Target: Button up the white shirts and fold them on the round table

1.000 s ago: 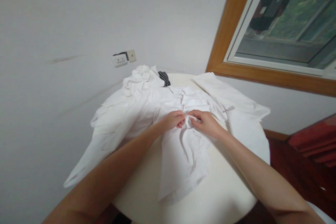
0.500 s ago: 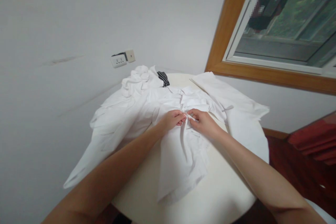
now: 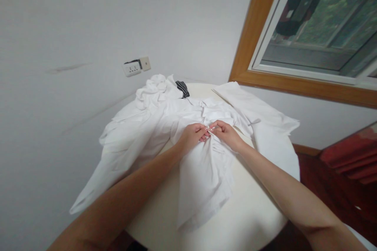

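A white shirt (image 3: 206,180) lies spread over a round cream table (image 3: 247,204), its sleeves reaching out to the left and right. Near its middle my left hand (image 3: 194,135) pinches the front edge of the cloth. Fingertips of my right hand (image 3: 225,133) meet the left ones there and pinch the same edge. Folds fan down from that point toward the near hem. Whether a button sits between the fingers is too small to make out. A black and white striped patch of cloth (image 3: 183,89) shows at the shirt's far side.
Behind the table stands a white wall with a power socket (image 3: 132,68). A wood-framed window (image 3: 253,39) is at the upper right. Red cloth (image 3: 353,153) hangs at the right above a dark red floor (image 3: 324,188).
My right fingers have closed in to the left, now touching my left fingertips at the cloth edge. The cloth below is drawn into more folds.
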A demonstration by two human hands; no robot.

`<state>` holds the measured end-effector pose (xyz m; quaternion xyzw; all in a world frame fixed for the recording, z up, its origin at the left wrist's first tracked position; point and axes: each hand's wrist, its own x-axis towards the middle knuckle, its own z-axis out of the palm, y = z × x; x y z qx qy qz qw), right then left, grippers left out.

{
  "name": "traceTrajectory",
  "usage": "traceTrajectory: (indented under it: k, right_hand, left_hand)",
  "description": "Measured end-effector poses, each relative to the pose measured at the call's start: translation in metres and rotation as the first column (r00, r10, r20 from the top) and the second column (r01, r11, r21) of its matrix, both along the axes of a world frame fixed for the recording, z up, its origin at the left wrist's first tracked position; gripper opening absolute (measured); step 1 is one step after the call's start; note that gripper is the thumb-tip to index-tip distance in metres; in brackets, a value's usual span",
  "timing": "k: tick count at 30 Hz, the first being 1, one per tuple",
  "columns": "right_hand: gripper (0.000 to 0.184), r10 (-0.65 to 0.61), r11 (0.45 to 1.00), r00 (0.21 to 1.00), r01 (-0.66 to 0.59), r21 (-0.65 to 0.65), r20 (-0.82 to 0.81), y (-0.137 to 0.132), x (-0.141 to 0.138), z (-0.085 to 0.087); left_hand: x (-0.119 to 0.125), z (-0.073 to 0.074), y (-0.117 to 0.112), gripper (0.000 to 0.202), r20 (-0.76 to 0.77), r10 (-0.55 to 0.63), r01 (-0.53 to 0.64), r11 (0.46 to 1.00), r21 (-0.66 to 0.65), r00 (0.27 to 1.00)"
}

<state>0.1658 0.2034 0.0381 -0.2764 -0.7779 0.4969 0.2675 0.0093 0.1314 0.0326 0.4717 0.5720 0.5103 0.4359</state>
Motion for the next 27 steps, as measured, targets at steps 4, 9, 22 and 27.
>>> traceTrajectory:
  k: [4,9,22,27]
  right_hand:
    - [0.028,-0.03,0.997,0.999,0.032,0.067,-0.034,-0.002,-0.003,-0.01]
    - [0.015,-0.145,0.929,0.988,0.121,0.351,0.043,-0.012,-0.002,-0.008]
    - [0.014,-0.199,0.9,0.976,0.145,0.412,0.092,-0.021,-0.005,-0.007]
    - [0.02,-0.043,0.974,0.999,0.047,0.219,-0.025,-0.013,-0.004,-0.009]
  left_hand:
    - [0.0,-0.003,0.002,0.024,0.073,-0.017,0.019,0.999,-0.028,0.997]
    - [0.002,-0.004,0.003,0.037,0.082,0.008,-0.002,0.997,-0.072,0.997]
    - [0.002,-0.005,0.001,0.021,0.028,0.05,-0.047,0.995,-0.088,0.998]
    - [0.001,-0.007,0.003,0.023,0.032,0.074,-0.072,0.996,-0.051,0.997]
